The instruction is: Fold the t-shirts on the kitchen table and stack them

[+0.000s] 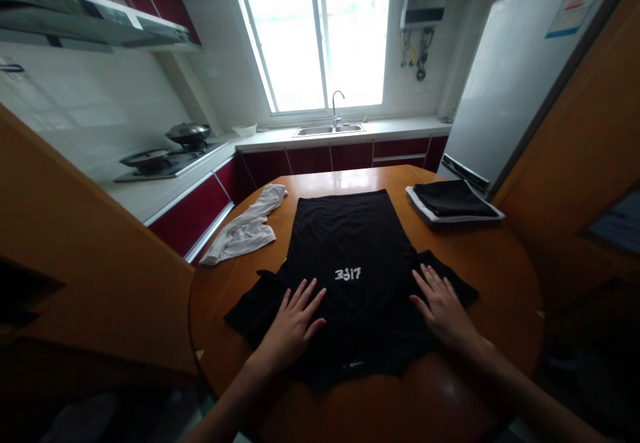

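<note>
A black T-shirt (350,236) lies spread on the wooden table, its neckline toward me and its hem toward the window. White lettering on it appears upside down from where I stand. My left hand (295,323) rests on the shirt near the left sleeve, fingers spread. On the other side, my right hand (443,303) lies on the cloth by the right sleeve, its fingers also apart. Neither hand grips the fabric.
A crumpled white garment (245,226) lies at the table's left. Folded black and white clothes (455,202) are stacked at the right. Beyond the round table (515,283) stand a counter with a sink (315,131), a stove with pans (187,133) and a fridge (505,76).
</note>
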`<state>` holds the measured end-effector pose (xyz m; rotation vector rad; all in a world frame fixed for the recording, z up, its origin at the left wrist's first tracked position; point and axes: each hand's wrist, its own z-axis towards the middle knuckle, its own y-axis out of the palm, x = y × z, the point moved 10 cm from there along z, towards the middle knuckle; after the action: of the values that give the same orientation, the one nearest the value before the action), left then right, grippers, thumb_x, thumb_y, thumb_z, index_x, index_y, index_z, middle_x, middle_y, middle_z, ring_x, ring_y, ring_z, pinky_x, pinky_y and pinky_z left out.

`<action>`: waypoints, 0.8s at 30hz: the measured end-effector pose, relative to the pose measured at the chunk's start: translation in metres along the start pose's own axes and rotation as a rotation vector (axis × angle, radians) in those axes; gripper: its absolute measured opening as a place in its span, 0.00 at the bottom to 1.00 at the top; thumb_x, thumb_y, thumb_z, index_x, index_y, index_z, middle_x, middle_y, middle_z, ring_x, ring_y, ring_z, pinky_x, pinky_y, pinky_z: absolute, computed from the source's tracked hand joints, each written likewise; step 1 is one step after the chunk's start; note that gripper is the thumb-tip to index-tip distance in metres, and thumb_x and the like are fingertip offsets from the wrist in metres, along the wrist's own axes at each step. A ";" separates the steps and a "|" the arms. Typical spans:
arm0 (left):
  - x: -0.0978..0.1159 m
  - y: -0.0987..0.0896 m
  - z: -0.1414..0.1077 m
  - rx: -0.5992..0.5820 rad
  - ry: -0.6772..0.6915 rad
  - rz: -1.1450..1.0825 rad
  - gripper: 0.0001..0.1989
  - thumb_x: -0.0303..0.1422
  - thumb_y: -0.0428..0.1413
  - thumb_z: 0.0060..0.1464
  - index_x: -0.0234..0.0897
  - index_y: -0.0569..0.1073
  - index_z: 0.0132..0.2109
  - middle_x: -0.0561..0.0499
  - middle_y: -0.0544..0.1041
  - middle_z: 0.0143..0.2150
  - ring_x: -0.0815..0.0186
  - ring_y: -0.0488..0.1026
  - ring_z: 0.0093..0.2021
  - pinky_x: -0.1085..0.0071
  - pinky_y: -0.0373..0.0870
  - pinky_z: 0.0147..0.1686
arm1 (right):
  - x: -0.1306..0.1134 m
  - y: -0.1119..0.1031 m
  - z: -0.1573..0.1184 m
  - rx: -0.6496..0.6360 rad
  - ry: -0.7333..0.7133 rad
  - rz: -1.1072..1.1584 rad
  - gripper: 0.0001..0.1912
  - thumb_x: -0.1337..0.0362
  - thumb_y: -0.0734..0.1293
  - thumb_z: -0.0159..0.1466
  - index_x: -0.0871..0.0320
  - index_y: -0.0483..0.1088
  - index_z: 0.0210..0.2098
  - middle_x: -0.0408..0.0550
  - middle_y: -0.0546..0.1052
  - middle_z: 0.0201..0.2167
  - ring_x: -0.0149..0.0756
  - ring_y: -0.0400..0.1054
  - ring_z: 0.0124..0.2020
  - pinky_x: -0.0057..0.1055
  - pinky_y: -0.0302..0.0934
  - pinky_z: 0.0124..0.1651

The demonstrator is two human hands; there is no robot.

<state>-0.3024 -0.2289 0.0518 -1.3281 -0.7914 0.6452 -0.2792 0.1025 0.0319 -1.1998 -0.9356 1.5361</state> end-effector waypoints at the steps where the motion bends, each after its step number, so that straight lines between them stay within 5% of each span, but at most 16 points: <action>1: 0.009 -0.005 0.007 0.001 0.023 -0.005 0.29 0.45 0.45 0.70 0.48 0.53 0.73 0.46 0.49 0.76 0.51 0.45 0.75 0.42 0.49 0.68 | 0.007 -0.008 0.003 0.041 0.026 0.005 0.29 0.52 0.53 0.73 0.61 0.61 0.67 0.58 0.59 0.70 0.49 0.48 0.72 0.52 0.46 0.70; 6: 0.085 -0.026 0.073 -0.020 0.235 -0.096 0.29 0.39 0.46 0.70 0.45 0.51 0.73 0.47 0.52 0.75 0.57 0.46 0.75 0.48 0.48 0.70 | 0.073 -0.042 0.016 0.144 0.335 -0.069 0.25 0.58 0.56 0.71 0.67 0.69 0.60 0.64 0.71 0.59 0.52 0.65 0.59 0.43 0.58 0.61; 13: 0.176 0.003 0.178 -0.093 0.398 -0.183 0.27 0.39 0.45 0.69 0.38 0.57 0.71 0.43 0.56 0.73 0.55 0.49 0.74 0.50 0.50 0.70 | 0.114 -0.034 0.016 -0.085 0.544 -0.035 0.16 0.57 0.68 0.64 0.61 0.74 0.46 0.60 0.78 0.43 0.47 0.73 0.44 0.35 0.61 0.44; 19: 0.190 0.038 0.199 -0.052 0.429 -0.146 0.34 0.49 0.43 0.69 0.33 0.54 0.72 0.40 0.52 0.75 0.53 0.46 0.75 0.48 0.47 0.70 | 0.122 -0.026 0.025 -0.103 0.585 0.315 0.03 0.67 0.70 0.55 0.58 0.72 0.25 0.49 0.78 0.26 0.38 0.71 0.30 0.30 0.57 0.32; 24: 0.189 0.046 0.197 -0.003 0.436 -0.155 0.35 0.52 0.38 0.69 0.37 0.50 0.74 0.44 0.48 0.76 0.55 0.42 0.75 0.48 0.45 0.71 | 0.129 -0.036 0.038 -0.066 0.540 0.454 0.03 0.67 0.66 0.57 0.59 0.71 0.27 0.45 0.77 0.26 0.33 0.69 0.27 0.26 0.59 0.30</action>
<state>-0.3485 0.0435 0.0434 -1.3320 -0.5312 0.2170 -0.3182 0.2356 0.0414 -1.8456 -0.3695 1.4021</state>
